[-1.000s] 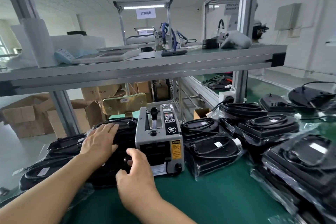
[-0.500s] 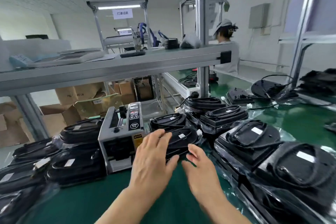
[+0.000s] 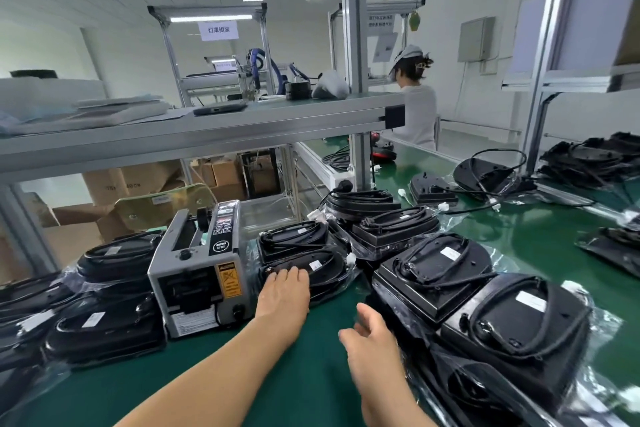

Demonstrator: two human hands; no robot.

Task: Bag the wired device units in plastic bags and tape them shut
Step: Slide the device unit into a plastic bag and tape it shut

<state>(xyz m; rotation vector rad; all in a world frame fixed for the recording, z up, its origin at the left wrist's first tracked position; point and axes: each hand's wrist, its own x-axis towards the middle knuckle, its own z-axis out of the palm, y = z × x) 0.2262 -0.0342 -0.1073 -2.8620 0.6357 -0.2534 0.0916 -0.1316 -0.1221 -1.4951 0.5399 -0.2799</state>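
Fingers [image 3: 288,277]: my left hand [image 3: 284,295] lays them straight on the bagged unit [image 3: 323,265]; my right hand [image 3: 370,340] hangs loosely spread, empty.
Unit: beside the tape dispenser [image 3: 201,270], middle of the tabletop [image 3: 311,378]; long axis left-right.
Nearer: left hand.

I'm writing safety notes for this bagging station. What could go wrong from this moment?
1. The left hand rests on a bagged unit right beside the tape dispenser, whose side bears a warning sticker; a slip toward it might nick fingers.
2. Stacked bagged units near the right hand lie in slick plastic and may slide.
3. Loose cable on the belt could snag.
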